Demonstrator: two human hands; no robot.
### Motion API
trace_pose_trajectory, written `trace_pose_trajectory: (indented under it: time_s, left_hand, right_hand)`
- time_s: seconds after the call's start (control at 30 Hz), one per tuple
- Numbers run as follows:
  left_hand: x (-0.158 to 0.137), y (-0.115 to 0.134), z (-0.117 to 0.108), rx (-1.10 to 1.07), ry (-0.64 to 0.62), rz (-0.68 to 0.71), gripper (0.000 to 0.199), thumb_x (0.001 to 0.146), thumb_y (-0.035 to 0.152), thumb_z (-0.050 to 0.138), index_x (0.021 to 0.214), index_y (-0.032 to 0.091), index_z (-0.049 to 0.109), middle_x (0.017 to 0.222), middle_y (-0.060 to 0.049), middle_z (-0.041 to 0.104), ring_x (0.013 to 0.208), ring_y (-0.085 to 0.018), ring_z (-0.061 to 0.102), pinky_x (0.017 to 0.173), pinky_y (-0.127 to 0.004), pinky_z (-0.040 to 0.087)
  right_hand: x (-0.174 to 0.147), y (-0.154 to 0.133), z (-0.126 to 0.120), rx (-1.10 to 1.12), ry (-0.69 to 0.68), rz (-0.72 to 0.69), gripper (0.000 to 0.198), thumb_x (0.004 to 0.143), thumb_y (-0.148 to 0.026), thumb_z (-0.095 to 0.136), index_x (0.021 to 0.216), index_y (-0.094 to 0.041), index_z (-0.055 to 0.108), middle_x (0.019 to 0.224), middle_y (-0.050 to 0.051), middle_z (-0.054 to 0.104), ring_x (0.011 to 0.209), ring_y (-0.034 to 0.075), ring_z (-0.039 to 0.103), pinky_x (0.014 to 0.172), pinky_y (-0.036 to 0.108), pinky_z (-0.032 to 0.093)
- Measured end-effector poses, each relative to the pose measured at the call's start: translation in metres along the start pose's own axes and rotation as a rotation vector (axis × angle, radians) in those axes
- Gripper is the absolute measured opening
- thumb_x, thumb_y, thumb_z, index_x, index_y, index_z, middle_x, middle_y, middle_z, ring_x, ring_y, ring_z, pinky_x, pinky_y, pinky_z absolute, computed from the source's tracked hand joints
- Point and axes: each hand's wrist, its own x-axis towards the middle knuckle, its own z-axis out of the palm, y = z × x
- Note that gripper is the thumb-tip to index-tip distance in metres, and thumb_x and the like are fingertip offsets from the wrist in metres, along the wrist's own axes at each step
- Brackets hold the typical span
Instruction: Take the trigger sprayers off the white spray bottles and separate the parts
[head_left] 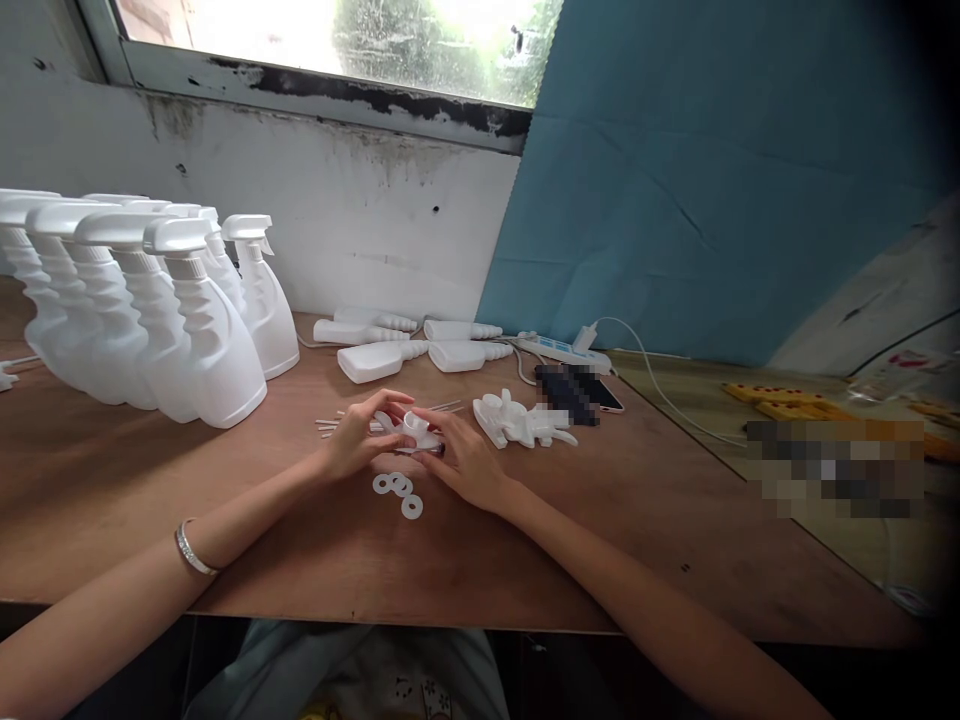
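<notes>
Between my two hands, just above the table, is a white spray trigger head (415,428). My left hand (366,432) curls its fingers and thumb around the left side of it. From the right, my right hand (463,455) grips the same spray head, its fingers partly covering it. Several flat white ring washers (412,507) lie on the table just in front of my hands. Thin white tubes (328,428) stick out on the table behind my hands. More white spray heads (517,420) sit in a small pile to the right.
Assembled white spray bottles (225,360) stand in rows at the left. Several white bottles (375,360) without heads lie on their sides near the wall. A power strip (562,350) with a white cable and a phone (606,393) are at the back right. Yellow pieces (772,393) lie farther right.
</notes>
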Motion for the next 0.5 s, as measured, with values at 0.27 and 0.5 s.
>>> trace_pose_trajectory:
  time_s: [0.27, 0.5]
  left_hand:
    - [0.004, -0.016, 0.000, 0.159, -0.084, 0.000, 0.044, 0.086, 0.043, 0.044, 0.118, 0.014, 0.041, 0.116, -0.014, 0.055, 0.102, -0.021, 0.055, 0.088, -0.037, 0.045]
    - [0.005, -0.022, -0.007, 0.591, -0.192, 0.057, 0.056, 0.082, 0.050, 0.045, 0.123, 0.012, 0.045, 0.128, -0.014, 0.050, 0.118, -0.027, 0.045, 0.098, -0.043, 0.035]
  right_hand:
    - [0.005, 0.005, -0.009, -0.156, 0.164, 0.099, 0.026, 0.074, -0.022, 0.061, 0.099, -0.019, 0.053, 0.096, 0.005, 0.060, 0.088, 0.019, 0.055, 0.077, 0.031, 0.044]
    - [0.009, 0.015, -0.027, -0.703, 0.242, 0.274, 0.023, 0.075, -0.026, 0.059, 0.093, -0.013, 0.055, 0.092, 0.009, 0.061, 0.089, 0.026, 0.046, 0.078, 0.035, 0.035]
